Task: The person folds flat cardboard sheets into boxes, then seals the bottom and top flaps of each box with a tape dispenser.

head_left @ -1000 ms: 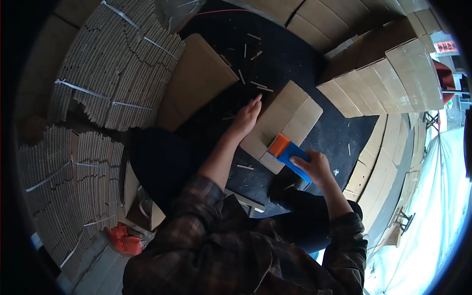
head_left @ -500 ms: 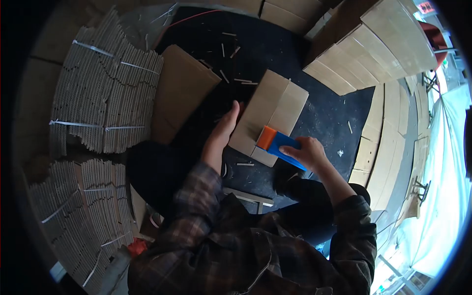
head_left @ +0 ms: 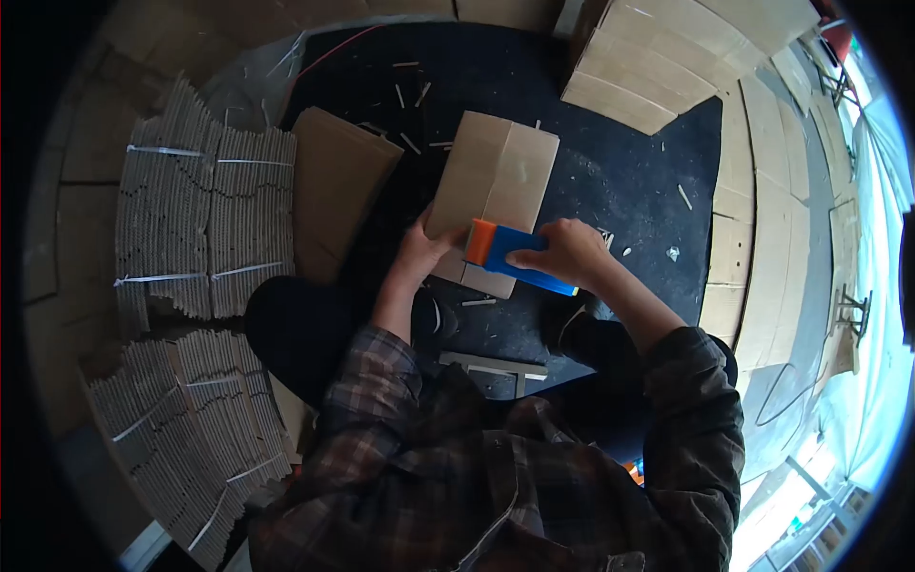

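Observation:
A closed cardboard box [head_left: 491,172] lies in front of me, with a seam running lengthwise along its top. My left hand [head_left: 419,253] grips the box's left side near the close end, thumb over the edge and the other fingers mostly hidden. In my right hand [head_left: 570,253] is a blue-and-orange tape dispenser [head_left: 510,255]. Its orange end rests over the near part of the seam, and its blue body slants off the box's right edge. The right thumb lies along the blue side.
Tied stacks of flat cardboard [head_left: 205,210] stand at the left, beside a leaning cardboard sheet [head_left: 338,181]. Large boxes [head_left: 658,62] sit at the back right. Thin scraps [head_left: 410,143] litter the dark floor mat [head_left: 610,172]. A small wooden stool [head_left: 496,364] is between my legs.
My left hand has come in from beside the box to grip its side. The box has turned slightly more upright in view. The right hand still holds the tape dispenser near the seam.

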`<state>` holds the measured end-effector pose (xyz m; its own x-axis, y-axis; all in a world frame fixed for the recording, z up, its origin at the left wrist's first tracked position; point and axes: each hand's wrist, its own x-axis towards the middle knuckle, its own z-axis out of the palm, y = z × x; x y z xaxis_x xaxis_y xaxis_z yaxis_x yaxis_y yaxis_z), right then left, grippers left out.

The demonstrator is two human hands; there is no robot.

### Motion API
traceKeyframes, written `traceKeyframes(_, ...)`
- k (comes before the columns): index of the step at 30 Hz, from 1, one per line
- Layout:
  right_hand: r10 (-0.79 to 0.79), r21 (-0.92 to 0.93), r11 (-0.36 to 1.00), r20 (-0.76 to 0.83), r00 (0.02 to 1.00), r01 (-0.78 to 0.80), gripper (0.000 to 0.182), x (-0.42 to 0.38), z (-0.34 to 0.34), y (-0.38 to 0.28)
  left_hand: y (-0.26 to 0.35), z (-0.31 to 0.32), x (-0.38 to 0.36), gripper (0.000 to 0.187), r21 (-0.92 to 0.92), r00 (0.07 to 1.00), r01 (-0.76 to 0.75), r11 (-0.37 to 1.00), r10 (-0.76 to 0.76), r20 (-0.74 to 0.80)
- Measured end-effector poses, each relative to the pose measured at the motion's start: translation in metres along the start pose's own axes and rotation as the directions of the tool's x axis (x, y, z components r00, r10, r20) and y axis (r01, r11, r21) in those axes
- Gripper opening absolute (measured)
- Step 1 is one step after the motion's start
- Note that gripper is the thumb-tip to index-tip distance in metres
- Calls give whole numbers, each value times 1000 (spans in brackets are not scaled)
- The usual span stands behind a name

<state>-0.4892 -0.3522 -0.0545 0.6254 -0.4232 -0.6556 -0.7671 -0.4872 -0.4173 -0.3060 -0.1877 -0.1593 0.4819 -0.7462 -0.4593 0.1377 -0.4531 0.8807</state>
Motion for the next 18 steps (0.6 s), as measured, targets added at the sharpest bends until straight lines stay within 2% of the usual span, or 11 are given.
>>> traceKeyframes(2, -12, -64, 998, 55, 998, 16, 67, -1, -9, -8, 9, -3, 1, 79, 31, 999, 51, 998, -51, 4)
traceKeyframes(4, -22, -49, 999, 51, 998, 24, 67, 2, -6, -4, 10, -1, -1, 82, 11, 992, 125, 992, -125, -28)
traceKeyframes(10, -36, 29, 999, 8, 999, 36, 65, -17, -7, 19, 5, -4, -2, 79, -113, 993, 117, 987, -117, 3)
traceKeyframes(13, 7, 59, 998, 14, 1000, -8, 60, -50, -17, 43, 1, -3, -2, 78, -171, 993, 118, 978, -117, 18)
traceKeyframes(18, 78, 28, 997, -51, 996, -77, 55, -84, -13, 112, 0, -4, -3, 78, -132, 992, 123, 984, -123, 5)
